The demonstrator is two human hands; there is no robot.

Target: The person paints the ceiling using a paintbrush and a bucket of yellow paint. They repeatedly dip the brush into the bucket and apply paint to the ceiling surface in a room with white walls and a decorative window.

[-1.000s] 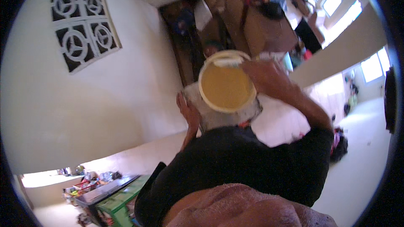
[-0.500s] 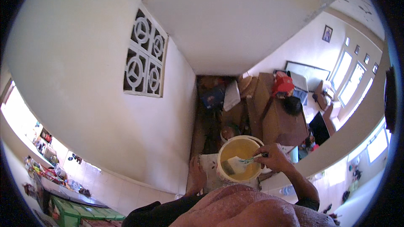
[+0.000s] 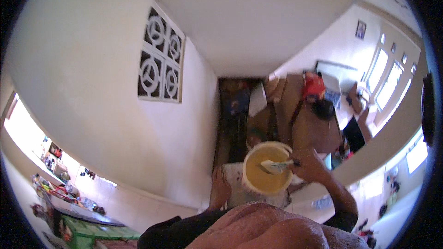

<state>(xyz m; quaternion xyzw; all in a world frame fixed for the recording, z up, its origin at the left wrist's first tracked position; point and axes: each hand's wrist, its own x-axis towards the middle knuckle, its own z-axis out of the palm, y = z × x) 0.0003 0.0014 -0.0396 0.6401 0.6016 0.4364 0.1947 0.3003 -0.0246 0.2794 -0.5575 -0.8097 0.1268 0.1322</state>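
Observation:
My right hand (image 3: 310, 166) is closed around the handle of a wide paintbrush (image 3: 276, 166). The brush's pale head hangs inside the round white bucket (image 3: 244, 175), at the yellowish paint (image 3: 267, 182); whether its tip touches the paint I cannot tell. The bucket stands on a pale, stained board (image 3: 236, 198). To the left of the bucket, my left hand (image 3: 220, 190) lies flat with its fingers stretched out at the board's edge, close to the wall. It holds nothing that I can see, and its fingers are slightly blurred.
Pale walls (image 3: 184, 157) rise on the left and ahead, one with a patterned vent block (image 3: 159, 55). Below, beyond the bucket, stands brown furniture (image 3: 318, 129) with a red item (image 3: 314, 85) and a black round thing (image 3: 323, 109). A green piece of furniture (image 3: 87, 233) is at lower left.
The brush has shifted and turned in the bucket, showing its head more edge-on. The whole view has tilted slightly, so the bucket and both hands appear further right.

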